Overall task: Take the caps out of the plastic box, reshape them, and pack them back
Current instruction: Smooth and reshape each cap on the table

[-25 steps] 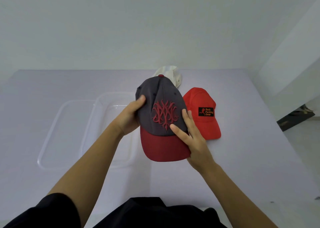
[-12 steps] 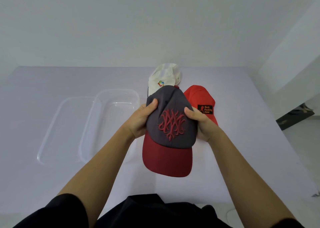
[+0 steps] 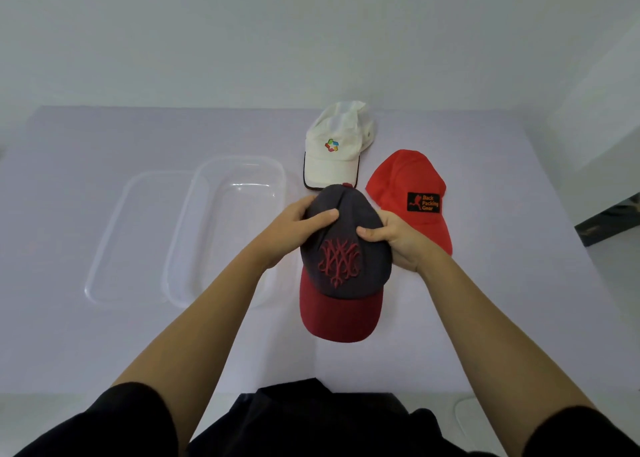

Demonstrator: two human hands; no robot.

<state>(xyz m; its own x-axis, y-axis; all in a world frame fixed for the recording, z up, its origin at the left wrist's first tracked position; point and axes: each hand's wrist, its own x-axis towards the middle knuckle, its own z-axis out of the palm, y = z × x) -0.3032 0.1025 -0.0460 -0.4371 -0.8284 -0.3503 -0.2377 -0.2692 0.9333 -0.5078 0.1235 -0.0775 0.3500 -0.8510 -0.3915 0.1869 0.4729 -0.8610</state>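
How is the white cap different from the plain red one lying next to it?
The white cap bears a small multicoloured emblem; the red cap bears a black patch with orange lettering. The white cap's brim has a dark edge; no such edge shows on the red cap's. The white cap lies farther from the person, the red cap nearer and to the right. Both lie on the table, outside the plastic box.

1. The worktop (image 3: 450,318) is a plain pale lilac surface.
2. A clear plastic box (image 3: 239,179) rests on its left half, with the clear lid (image 3: 114,234) touching its left side.
3. A white cap (image 3: 337,148) lies near the far edge.
4. A red cap (image 3: 401,179) lies just right of it.
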